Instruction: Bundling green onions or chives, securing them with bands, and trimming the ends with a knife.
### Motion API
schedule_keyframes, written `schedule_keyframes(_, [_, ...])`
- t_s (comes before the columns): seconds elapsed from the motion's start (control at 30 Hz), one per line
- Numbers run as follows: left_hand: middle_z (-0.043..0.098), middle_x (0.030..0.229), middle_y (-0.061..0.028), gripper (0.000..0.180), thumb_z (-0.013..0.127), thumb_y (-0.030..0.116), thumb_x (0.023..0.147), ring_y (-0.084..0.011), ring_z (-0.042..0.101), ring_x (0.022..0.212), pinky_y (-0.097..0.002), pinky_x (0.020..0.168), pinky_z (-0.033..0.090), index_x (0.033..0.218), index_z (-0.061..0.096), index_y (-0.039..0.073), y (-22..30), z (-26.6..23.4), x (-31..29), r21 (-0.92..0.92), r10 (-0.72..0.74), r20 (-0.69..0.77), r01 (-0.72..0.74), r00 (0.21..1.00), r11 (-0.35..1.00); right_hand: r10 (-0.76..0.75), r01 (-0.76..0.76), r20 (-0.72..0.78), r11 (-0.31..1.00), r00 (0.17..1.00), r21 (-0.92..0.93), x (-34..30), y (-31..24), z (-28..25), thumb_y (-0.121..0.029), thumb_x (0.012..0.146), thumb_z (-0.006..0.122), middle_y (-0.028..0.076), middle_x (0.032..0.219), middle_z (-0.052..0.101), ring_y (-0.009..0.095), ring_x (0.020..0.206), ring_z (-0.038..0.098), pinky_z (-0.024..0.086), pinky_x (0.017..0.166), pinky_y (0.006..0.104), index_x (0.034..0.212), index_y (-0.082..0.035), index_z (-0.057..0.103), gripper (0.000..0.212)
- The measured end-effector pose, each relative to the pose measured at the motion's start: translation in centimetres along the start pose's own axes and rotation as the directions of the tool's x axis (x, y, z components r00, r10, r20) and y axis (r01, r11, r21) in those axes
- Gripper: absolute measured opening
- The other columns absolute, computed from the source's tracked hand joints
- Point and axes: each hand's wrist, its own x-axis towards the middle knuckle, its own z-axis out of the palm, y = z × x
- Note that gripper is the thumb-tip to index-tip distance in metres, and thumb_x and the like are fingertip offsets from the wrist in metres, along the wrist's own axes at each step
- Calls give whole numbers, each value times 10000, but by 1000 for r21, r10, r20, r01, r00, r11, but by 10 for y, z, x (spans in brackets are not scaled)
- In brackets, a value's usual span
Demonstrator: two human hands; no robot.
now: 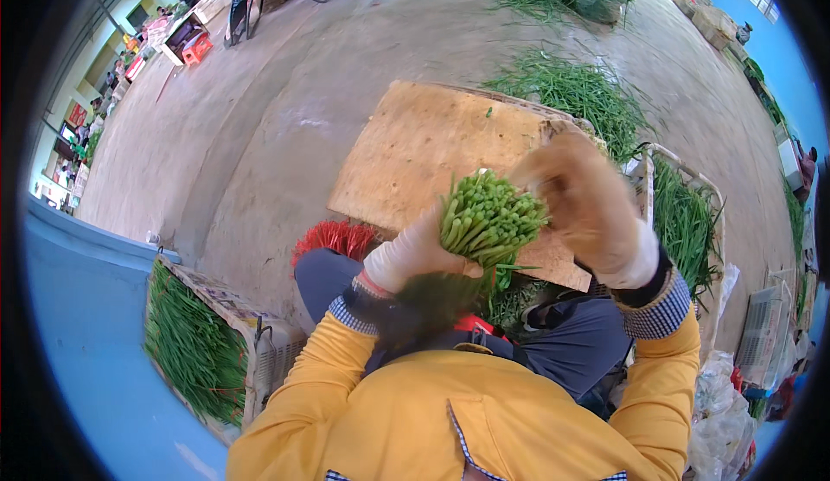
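My left hand (413,252), in a pale glove, is wrapped round a thick bunch of green stalks (493,217). The stalk ends face up toward me, packed close together, and darker leaves hang blurred below the hand. My right hand (584,196) is raised just right of the bunch, smeared by motion. Its fingers cannot be made out, nor whether they touch the stalks. Under both hands lies a worn wooden board (432,140) with a few green scraps on it. Beside my left knee sits a bundle of red ties (334,241).
A crate of long green leaves (194,347) stands at left by the blue wall. Another crate of greens (681,217) is at right. Loose greens (579,96) lie on the floor beyond the board. Clear plastic bags (722,412) lie at lower right.
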Motion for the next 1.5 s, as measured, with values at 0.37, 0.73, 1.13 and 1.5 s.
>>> schedule_keyframes(0.37, [547, 1185, -62, 853, 829, 29, 579, -139, 488, 1093, -298, 960, 396, 1301, 376, 1, -2, 2, 10, -5, 28, 140, -27, 990, 1000, 96, -107, 188, 993, 977, 48, 23, 74, -6, -73, 825, 653, 67, 909, 633, 158, 818, 593, 474, 718, 257, 982, -13, 661, 169])
schedule_keyframes(0.73, [568, 1132, -68, 826, 830, 39, 575, -144, 507, 1074, -301, 941, 404, 1273, 389, 12, -10, 8, 4, -45, -50, 144, 56, 988, 997, 42, -75, 431, 995, 901, 60, 28, 40, 27, -81, 812, 616, 125, 880, 641, 266, 825, 628, 490, 722, 326, 973, -20, 648, 175])
schedule_keyframes(1.13, [563, 1147, -81, 830, 829, 43, 575, -164, 507, 1082, -310, 956, 396, 1275, 383, 12, -13, 11, 2, -17, -33, 199, 37, 979, 999, 93, -79, 521, 996, 848, -50, 27, 26, 19, -74, 804, 616, 125, 908, 665, 245, 834, 646, 502, 732, 298, 996, -26, 650, 201])
schedule_keyframes(1.5, [625, 1049, -40, 747, 851, 71, 569, -102, 542, 954, -282, 882, 448, 1217, 485, 8, 9, 6, -3, -50, -16, 147, 24, 989, 998, 55, -124, 459, 985, 887, 122, 20, 51, 7, -141, 863, 606, 120, 980, 604, 240, 911, 580, 461, 781, 335, 1056, -13, 598, 231])
